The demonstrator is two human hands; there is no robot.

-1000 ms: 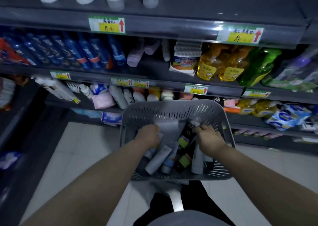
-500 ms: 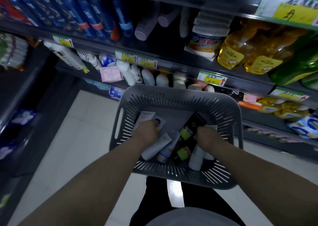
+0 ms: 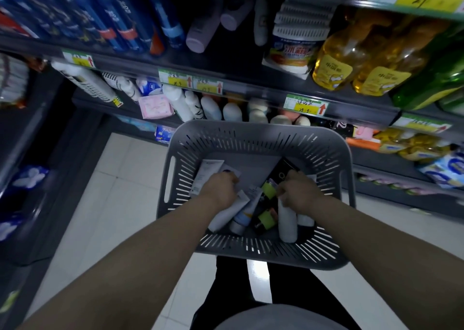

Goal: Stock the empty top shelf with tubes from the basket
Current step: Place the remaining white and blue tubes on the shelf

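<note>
Down inside the grey basket (image 3: 261, 139), both hands are buried among the tubes. The left hand (image 3: 221, 189) is curled over a white tube (image 3: 227, 215), fingers bent around its upper end, though I cannot tell whether it is truly gripped. The right hand (image 3: 298, 194) is likewise closed down by a black tube (image 3: 282, 172) and an upright white one (image 3: 287, 223); its hold is hidden too. The tubes lie jumbled and overlapping, which likely explains two hands sorting at once. Stocked shelves (image 3: 251, 88) stand just beyond the basket; the top shelf to be filled is out of view.
</note>
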